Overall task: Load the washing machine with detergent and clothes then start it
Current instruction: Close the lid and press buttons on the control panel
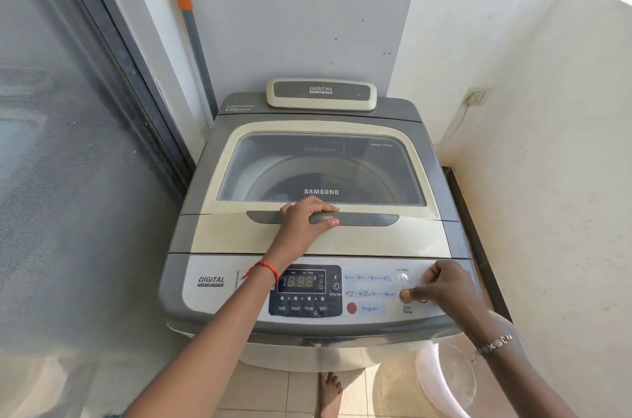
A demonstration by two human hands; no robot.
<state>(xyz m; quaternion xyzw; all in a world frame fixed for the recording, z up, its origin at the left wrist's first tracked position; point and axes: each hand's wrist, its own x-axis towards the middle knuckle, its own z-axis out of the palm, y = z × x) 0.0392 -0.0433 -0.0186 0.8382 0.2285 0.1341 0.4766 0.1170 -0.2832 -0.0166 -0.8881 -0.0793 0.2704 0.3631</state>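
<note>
The head view shows the washer (318, 229) standing in a corner, its lid (321, 174) down, the display (301, 281) lit. The left hand (304, 219) is wrapped around the lid handle (362, 219), fingers curled over it and thumb beneath. The right hand (441, 284) is loosely curled, one fingertip extended onto the round button (405, 295) above the Start/Pause label. Through the lid window the drum looks dim; whether clothes or detergent are inside cannot be told. If starting is the step in hand, the lid is best kept fully seated under the left hand, and the button pressed squarely and once, then released, since a second press would likely pause the cycle. The display should be checked for a change before the hands are withdrawn. A pale tub (444, 380) sits on the floor beside the washer.
</note>
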